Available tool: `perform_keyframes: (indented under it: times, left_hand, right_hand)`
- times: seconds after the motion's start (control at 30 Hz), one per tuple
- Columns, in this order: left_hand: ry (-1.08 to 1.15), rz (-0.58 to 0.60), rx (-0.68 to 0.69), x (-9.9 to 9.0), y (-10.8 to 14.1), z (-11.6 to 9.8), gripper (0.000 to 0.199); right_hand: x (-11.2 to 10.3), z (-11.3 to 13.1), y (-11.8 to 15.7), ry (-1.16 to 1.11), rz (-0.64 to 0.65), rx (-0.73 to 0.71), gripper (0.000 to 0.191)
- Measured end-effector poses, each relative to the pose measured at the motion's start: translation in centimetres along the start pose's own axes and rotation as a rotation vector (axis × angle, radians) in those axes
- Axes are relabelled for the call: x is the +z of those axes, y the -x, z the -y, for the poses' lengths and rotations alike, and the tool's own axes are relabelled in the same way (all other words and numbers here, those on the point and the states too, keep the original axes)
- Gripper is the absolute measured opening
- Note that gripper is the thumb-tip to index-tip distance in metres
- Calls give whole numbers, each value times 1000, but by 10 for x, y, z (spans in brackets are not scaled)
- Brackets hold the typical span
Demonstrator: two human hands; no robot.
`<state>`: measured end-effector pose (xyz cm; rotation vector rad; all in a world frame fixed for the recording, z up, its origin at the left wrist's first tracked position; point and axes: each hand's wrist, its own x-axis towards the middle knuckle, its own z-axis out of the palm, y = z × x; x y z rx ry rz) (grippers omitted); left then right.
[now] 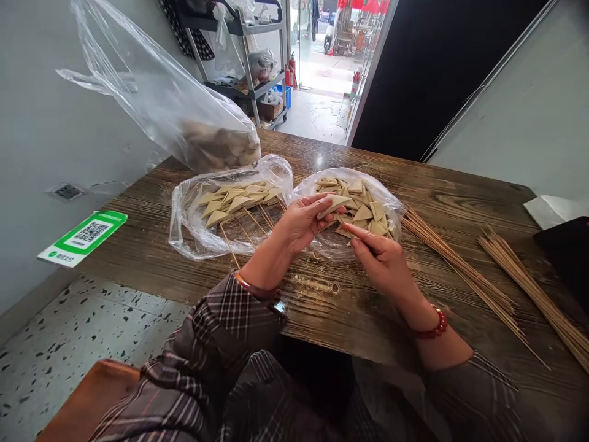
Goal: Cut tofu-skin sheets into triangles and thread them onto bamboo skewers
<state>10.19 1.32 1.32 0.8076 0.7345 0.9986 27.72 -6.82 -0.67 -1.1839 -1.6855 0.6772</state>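
Pinched in my left hand (304, 224) is a beige triangular tofu piece (334, 204). My right hand (380, 255) grips a thin wooden skewer (341, 220), its upper end at the underside of the triangle; whether the tip has gone in cannot be made out. Behind my hands, loose triangles (363, 212) lie heaped in a clear plastic bag (391, 202). To the left, a second clear bag (188, 239) holds triangles on skewers (239, 196), with the sticks pointing toward me.
Two bundles of bare skewers, a nearer-centre bundle (460, 273) and an outer bundle (529, 282), lie at the right of the wooden table (313, 307). A large plastic bag (216, 144) of brownish contents stands back left. A green QR card (85, 238) is at the left edge.
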Motion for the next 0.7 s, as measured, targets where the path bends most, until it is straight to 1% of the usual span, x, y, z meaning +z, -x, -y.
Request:
perform_keyframes:
  times: [0.23, 0.5, 0.7]
  left_hand:
    - [90, 1, -101, 5, 2, -3, 12]
    - [103, 26, -107, 5, 2, 1, 12]
    - [124, 32, -118, 9, 5, -2, 10]
  right_hand:
    - [-1, -1, 0, 4, 9, 9, 37]
    - [0, -4, 0, 10, 2, -6, 36]
    - [0, -5, 1, 15, 11, -25, 38]
